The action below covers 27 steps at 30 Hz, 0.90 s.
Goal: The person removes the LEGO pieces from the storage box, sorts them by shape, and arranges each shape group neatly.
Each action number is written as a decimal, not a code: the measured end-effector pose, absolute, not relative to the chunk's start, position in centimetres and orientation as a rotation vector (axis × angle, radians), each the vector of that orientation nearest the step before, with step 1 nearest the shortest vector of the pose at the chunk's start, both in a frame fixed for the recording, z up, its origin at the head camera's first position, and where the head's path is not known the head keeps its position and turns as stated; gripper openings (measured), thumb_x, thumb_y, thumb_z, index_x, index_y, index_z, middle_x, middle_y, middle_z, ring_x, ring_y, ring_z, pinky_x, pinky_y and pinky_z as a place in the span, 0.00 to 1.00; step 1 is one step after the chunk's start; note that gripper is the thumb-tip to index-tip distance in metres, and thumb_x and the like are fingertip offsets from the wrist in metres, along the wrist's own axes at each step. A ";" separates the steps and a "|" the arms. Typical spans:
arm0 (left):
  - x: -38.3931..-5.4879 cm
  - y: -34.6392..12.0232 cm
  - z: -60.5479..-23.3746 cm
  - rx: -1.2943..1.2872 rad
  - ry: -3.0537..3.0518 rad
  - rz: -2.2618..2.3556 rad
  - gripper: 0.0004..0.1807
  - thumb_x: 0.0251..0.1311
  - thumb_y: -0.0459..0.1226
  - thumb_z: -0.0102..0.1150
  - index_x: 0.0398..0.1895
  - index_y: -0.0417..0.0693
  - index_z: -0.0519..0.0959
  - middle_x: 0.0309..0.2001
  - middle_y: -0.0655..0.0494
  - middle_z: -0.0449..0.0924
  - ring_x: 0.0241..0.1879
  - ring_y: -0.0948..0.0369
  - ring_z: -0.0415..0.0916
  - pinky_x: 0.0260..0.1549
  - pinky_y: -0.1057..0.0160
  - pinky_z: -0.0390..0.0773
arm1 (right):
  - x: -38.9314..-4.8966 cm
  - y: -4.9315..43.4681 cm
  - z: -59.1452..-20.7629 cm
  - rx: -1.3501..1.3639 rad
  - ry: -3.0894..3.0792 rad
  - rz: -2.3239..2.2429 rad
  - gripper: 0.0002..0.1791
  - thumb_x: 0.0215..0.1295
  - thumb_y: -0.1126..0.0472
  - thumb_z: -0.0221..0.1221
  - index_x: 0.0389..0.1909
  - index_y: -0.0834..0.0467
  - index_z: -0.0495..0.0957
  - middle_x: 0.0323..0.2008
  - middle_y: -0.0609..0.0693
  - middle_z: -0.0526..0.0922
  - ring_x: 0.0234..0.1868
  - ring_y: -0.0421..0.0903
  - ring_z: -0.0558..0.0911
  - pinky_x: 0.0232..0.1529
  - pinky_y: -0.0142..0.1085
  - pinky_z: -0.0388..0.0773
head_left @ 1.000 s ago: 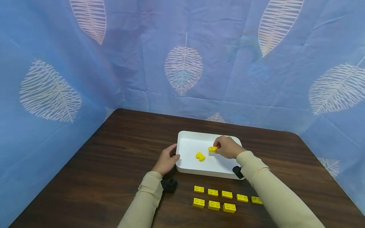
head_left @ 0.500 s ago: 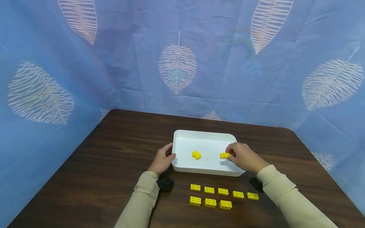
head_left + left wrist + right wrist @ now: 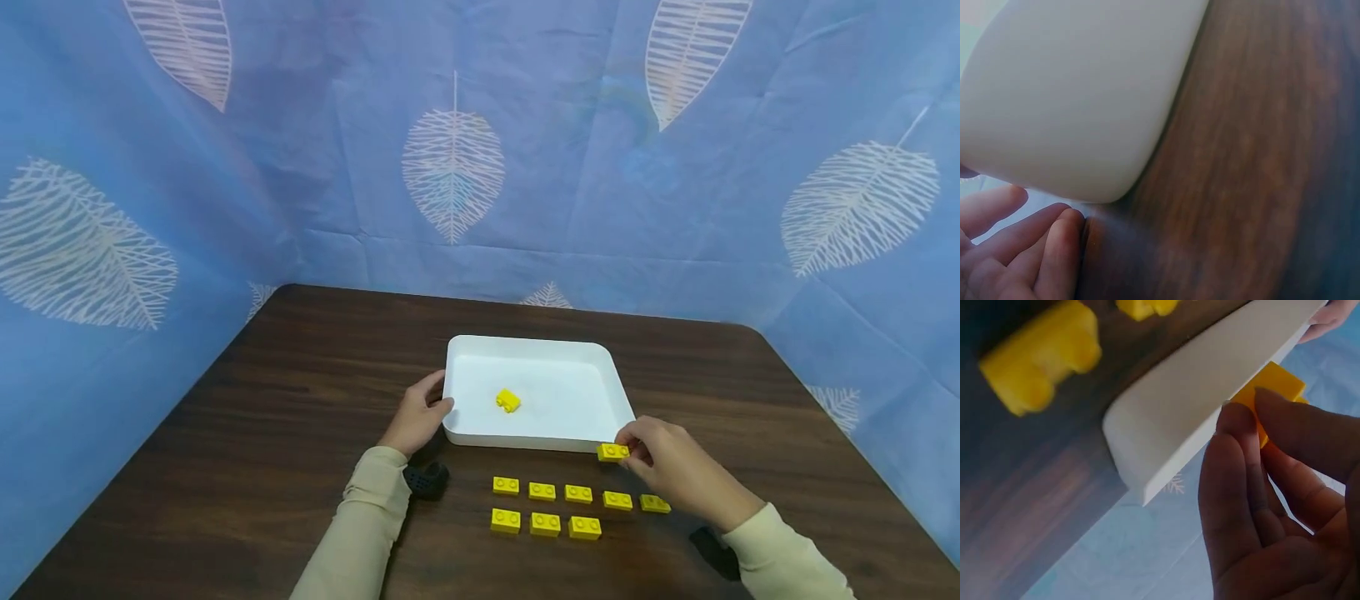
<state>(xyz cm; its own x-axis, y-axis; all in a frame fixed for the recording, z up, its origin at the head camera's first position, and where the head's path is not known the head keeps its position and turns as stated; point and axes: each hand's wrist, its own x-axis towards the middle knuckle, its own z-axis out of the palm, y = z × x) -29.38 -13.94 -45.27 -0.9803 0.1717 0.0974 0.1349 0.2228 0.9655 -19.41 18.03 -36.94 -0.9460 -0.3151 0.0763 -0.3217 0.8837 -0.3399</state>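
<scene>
My right hand [image 3: 675, 467] pinches a yellow toy brick [image 3: 612, 452] with two studs between thumb and fingertips. It is over the front right corner of a white tray [image 3: 540, 440], and the right wrist view shows the pinched brick [image 3: 1272, 384] by the tray's wall. My left hand [image 3: 414, 417] holds the tray's left side, thumb at the rim and fingers along the outside; the left wrist view shows those fingers [image 3: 1060, 250] beside the tray wall [image 3: 1085, 106]. One yellow piece [image 3: 507, 401] lies tilted inside the tray.
Several yellow bricks stand in two rows on the dark wooden table [image 3: 300, 483] before the tray, a back row [image 3: 578, 494] and a shorter front row [image 3: 545, 524]. Black wrist devices [image 3: 427, 482] sit under both sleeves. A blue leaf-patterned cloth [image 3: 337, 167] hangs behind the table.
My right hand has carried the brick from above the tray's middle rightward and toward me, to its front right corner. My left hand stays at the tray's left side. The head view has shifted slightly.
</scene>
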 end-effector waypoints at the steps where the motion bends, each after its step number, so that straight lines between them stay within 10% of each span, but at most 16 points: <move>1: -29.4 -14.0 -45.2 0.299 2.428 1.920 0.29 0.65 0.31 0.50 0.69 0.39 0.60 0.65 0.42 0.65 0.63 0.49 0.65 0.60 0.49 0.69 | -19.0 18.1 -37.0 0.494 -3.045 0.555 0.08 0.54 0.70 0.64 0.36 0.60 0.79 0.31 0.46 0.76 0.27 0.35 0.72 0.25 0.29 0.74; 27: -28.2 -14.0 -43.3 0.346 2.384 1.932 0.28 0.64 0.28 0.48 0.67 0.31 0.59 0.64 0.33 0.64 0.63 0.42 0.64 0.61 0.46 0.66 | -15.1 19.9 -40.4 0.612 -3.210 0.754 0.08 0.54 0.69 0.65 0.34 0.59 0.77 0.33 0.46 0.76 0.26 0.30 0.69 0.23 0.27 0.73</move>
<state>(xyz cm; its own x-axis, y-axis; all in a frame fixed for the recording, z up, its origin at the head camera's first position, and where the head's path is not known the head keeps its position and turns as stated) -28.15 -14.00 -43.27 -0.9735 0.2062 0.0988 0.1393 0.1923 0.9714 -15.10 19.86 -40.40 -0.9118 -0.3927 -0.1202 -0.2981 0.8342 -0.4639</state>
